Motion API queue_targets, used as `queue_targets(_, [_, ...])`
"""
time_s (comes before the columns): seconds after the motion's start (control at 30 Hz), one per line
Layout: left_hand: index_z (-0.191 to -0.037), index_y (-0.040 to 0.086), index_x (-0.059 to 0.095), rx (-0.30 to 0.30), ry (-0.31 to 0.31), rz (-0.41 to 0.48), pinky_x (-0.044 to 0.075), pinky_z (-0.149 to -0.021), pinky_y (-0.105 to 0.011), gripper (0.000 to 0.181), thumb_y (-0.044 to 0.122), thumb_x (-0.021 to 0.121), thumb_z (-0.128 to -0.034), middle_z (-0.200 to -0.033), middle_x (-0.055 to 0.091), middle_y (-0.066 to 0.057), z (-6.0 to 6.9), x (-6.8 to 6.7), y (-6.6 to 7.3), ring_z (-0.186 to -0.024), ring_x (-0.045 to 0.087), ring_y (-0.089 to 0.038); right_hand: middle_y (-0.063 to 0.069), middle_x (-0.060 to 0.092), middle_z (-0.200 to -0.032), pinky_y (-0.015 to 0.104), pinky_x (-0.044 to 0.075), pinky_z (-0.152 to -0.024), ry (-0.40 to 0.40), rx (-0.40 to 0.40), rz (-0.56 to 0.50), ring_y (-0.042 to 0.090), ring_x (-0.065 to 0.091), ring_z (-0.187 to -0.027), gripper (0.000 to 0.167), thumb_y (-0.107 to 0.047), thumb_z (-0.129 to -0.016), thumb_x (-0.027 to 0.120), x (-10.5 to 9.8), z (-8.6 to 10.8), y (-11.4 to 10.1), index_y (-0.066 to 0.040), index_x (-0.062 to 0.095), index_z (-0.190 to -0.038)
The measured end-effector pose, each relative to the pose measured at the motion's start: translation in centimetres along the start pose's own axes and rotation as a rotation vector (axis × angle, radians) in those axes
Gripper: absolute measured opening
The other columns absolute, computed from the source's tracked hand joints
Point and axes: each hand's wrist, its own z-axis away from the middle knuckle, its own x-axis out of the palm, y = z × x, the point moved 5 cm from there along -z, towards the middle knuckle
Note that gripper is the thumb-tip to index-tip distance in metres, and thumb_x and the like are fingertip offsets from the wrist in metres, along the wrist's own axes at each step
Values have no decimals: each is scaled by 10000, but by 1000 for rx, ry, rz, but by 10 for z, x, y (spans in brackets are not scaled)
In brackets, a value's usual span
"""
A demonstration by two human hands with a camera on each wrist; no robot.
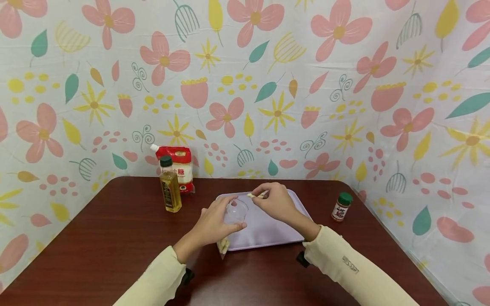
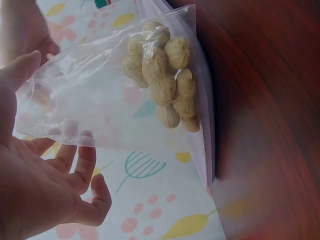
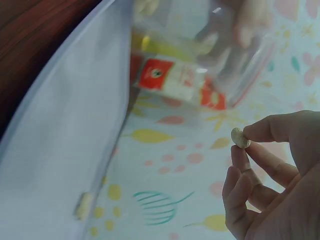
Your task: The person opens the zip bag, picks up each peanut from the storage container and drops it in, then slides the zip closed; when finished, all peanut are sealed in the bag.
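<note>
My left hand (image 1: 218, 221) grips a clear plastic bag (image 2: 100, 95) near its mouth, which gapes between thumb and fingers. Several unshelled peanuts (image 2: 159, 75) lie gathered at the bag's bottom end, which hangs by the near left edge of a lavender tray (image 1: 268, 231). To the right, my right hand (image 1: 276, 202) is above the tray and pinches a small pale peanut (image 3: 240, 138) between thumb and fingertips. Another pale piece (image 3: 84, 206), blurred, lies on the tray near its edge in the right wrist view.
A bottle of yellow oil (image 1: 170, 191) stands at the back left, before a red and white sugar pouch (image 1: 183, 165). At the right stands a small green-capped jar (image 1: 342, 207). A flowered cloth (image 1: 245, 106) hangs behind the dark wooden table (image 1: 126, 238).
</note>
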Motion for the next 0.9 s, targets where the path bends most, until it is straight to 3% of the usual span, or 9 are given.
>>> queue_targets(0.13, [-1449, 162, 472, -10, -1, 10, 350, -798, -474, 777, 496, 771, -815, -1280, 572, 29, 0, 0, 1, -1123, 544, -143, -4, 689, -710, 266, 382, -437, -28, -65, -32, 110, 468, -475, 56, -94, -843, 736, -1, 5, -21, -99, 770, -887])
queue_targets(0.43, [-1449, 176, 470, -16, -7, 36, 336, -803, -464, 763, 490, 768, -820, -1306, 554, 30, 0, 0, 1, -1119, 541, -132, -15, 722, -836, 286, 471, -496, -81, -122, -63, 209, 617, -676, 48, -127, -841, 762, 2, 5, -35, -94, 772, -874])
queue_targets(0.6, [-1439, 166, 475, -6, 1, 35, 341, -789, -461, 758, 489, 770, -819, -1292, 562, 21, 0, 0, 0, -1108, 553, -145, 11, 736, -888, 304, 506, -572, -77, -97, -89, 207, 636, -723, 74, -111, -854, 755, 3, -9, -17, -79, 774, -918])
queue_targets(0.9, [-1427, 164, 489, -6, 25, 24, 359, -808, -492, 756, 490, 777, -808, -1294, 582, -21, -1, -1, -2, -1186, 548, -187, 71, 734, -907, 315, 543, -647, -107, -7, -94, 228, 677, -774, 97, -76, -885, 713, 7, -41, 39, -39, 763, -960])
